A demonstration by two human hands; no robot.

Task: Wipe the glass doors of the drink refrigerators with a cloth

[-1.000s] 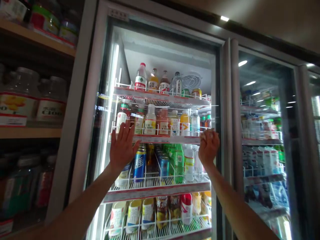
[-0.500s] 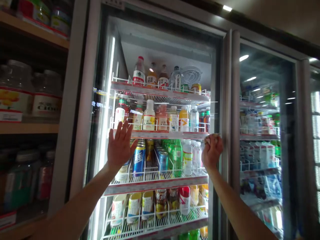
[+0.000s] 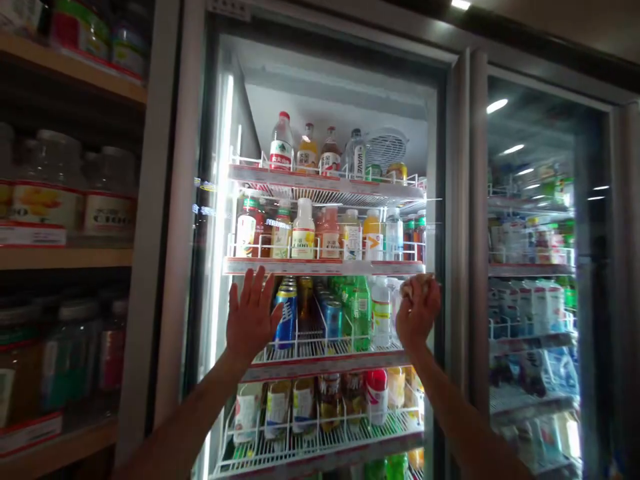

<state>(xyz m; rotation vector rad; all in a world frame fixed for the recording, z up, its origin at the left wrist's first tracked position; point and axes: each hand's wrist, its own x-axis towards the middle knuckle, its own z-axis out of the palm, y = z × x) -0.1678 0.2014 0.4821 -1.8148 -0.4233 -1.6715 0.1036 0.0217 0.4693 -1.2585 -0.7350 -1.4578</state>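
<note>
- A tall drinks fridge (image 3: 333,28) stands in front of the person, lit white from inside.
- Its glass pane (image 3: 325,93) is flat, hard and glossy, streaked with reflected light. I judge it stiff, heavy, slippery under bare skin and liable to crack from a hard knock; the straight metal-looking frame (image 3: 457,213) along its edge seems the firmer place to hold.
- Wooden shelves (image 3: 65,257) at the left carry clear, round-shouldered bottles (image 3: 47,180), dim and slightly blurred.
- Behind the pane, thin white wire racks (image 3: 330,268) hold drinks (image 3: 303,233) in rows: smooth bottles with paper-like labels, and shiny cylindrical cans (image 3: 286,319).
- The left hand (image 3: 251,319) is raised before the pane, fingers straight and fanned, palm towards the glass, holding nothing. Whether it touches the glass, I cannot tell.
- The right hand (image 3: 419,319), near the pane's right edge, curls its fingers firmly around a cloth.
- That cloth (image 3: 408,289) is pale and crumpled, mostly hidden, poking out at the top of the fist. It looks light, soft and limp, with nothing to break; bunching it by its middle should suit. Whether damp or dry, I cannot tell.
</note>
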